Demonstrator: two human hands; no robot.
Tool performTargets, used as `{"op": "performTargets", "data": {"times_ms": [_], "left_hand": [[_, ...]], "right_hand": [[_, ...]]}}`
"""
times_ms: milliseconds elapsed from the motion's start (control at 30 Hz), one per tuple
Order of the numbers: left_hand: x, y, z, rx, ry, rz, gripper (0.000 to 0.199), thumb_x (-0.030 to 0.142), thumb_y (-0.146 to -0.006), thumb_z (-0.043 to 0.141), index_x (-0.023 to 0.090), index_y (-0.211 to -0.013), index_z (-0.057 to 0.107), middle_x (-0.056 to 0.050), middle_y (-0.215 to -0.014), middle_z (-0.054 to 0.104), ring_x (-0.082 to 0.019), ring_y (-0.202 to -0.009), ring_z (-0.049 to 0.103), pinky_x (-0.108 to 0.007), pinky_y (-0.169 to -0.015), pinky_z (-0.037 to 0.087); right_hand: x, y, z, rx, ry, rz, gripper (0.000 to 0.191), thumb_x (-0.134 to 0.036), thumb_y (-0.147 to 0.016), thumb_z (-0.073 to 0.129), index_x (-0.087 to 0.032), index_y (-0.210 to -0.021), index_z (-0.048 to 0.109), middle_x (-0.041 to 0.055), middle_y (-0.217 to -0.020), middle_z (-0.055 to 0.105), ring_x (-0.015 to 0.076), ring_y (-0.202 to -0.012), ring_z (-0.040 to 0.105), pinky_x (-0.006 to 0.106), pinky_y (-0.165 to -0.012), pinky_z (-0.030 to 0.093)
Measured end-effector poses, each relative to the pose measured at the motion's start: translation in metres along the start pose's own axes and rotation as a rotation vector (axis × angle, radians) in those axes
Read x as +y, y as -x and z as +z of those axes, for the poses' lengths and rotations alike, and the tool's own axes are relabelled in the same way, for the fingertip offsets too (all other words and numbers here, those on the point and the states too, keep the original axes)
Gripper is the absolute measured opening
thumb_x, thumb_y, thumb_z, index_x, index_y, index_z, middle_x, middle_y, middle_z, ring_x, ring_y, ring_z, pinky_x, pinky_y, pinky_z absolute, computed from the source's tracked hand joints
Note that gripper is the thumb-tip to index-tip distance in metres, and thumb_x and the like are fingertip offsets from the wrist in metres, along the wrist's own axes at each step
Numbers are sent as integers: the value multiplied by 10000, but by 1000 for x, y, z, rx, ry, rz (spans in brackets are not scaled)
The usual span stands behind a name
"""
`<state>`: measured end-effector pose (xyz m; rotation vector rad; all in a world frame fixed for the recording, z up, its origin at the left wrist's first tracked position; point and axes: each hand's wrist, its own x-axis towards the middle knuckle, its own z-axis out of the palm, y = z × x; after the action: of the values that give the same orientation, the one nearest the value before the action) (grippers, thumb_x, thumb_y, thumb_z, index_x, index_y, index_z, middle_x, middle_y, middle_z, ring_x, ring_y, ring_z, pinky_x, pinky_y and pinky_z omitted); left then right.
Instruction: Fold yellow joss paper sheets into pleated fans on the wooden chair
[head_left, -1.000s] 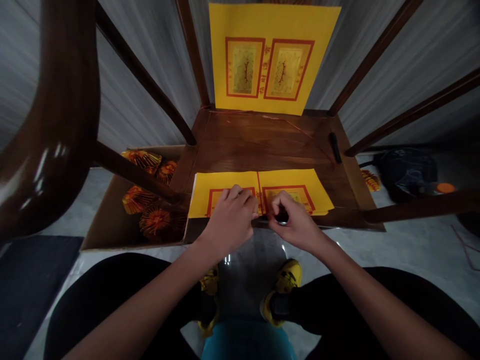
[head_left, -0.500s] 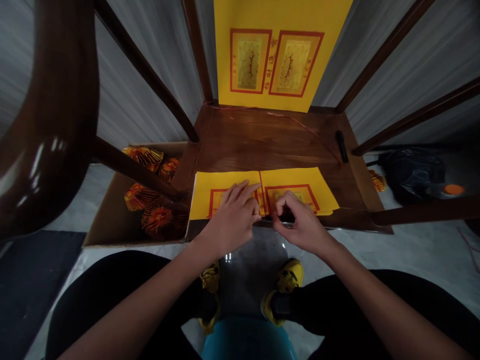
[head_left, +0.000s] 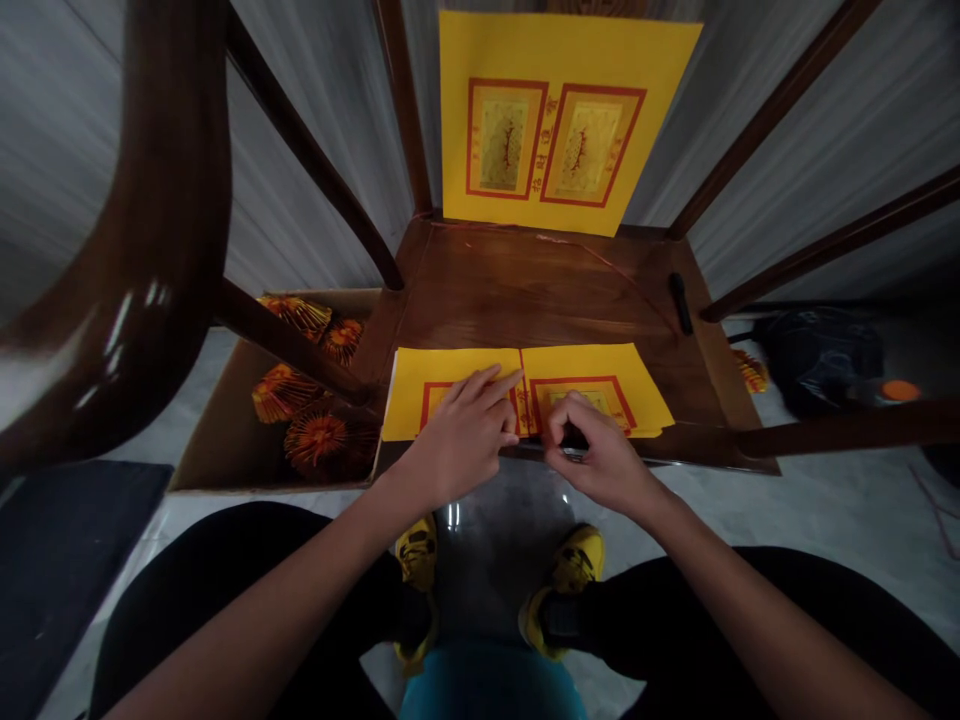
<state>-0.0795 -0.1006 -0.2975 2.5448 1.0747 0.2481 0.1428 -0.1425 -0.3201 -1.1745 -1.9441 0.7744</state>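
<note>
A stack of yellow joss paper (head_left: 592,362) with red-framed gold panels lies along the seat's front edge. A thin red string (head_left: 523,360) crosses its middle. My left hand (head_left: 465,435) rests on the left half, fingers stretched over the paper towards the string, thumb near the front edge. My right hand (head_left: 596,450) is closed in a pinch at the front edge, right of the middle. The string leads towards its fingertips, but the pinched end is mostly hidden. Another yellow sheet (head_left: 570,55) of the same print stands upright at the back of the seat.
The wooden chair seat (head_left: 480,290) carries a loose red string and a black pen-like object (head_left: 680,303). Left stands a cardboard box (head_left: 217,440) with several red-and-gold folded paper ornaments (head_left: 315,440). Chair posts and a curved armrest (head_left: 172,230) flank the seat. A dark bag (head_left: 817,355) lies right.
The view has shifted slightly, showing the upright sheet's top edge. Both hands stay at the front of the stack, with the right hand's pinch barely moved.
</note>
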Motion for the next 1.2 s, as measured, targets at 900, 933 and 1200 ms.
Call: {"op": "performTargets", "data": {"times_ms": [900, 933, 1200], "left_hand": [[-9, 3, -5, 29, 180, -27, 94, 151, -948, 623, 192, -863, 631, -84, -1642, 471, -267, -1589, 316, -540, -1312, 282], [-9, 3, -4, 31, 173, -28, 95, 153, -951, 623, 191, -865, 628, -85, -1639, 475, -264, -1586, 323, -532, -1313, 282], [-7, 21, 6, 68, -38, 169, 136, 161, -1026, 494, 170, -1020, 630, -138, -1656, 437, -288, -1626, 191, -557, -1330, 220]], "right_hand": [[8, 1, -7, -66, -292, 213, 340, -237, -980, 640, -246, -776, 368, -22, -813, 522, 150, -758, 503, 299, -723, 424], [8, 0, -7, -65, -272, 208, 333, -237, -978, 640, -245, -778, 375, -22, -812, 522, 150, -753, 501, 300, -720, 422], [-2, 9, -4, -64, -45, 14, 195, -45, -916, 574, -240, -914, 562, 16, -899, 593, 194, -909, 559, 332, -798, 437]]}}
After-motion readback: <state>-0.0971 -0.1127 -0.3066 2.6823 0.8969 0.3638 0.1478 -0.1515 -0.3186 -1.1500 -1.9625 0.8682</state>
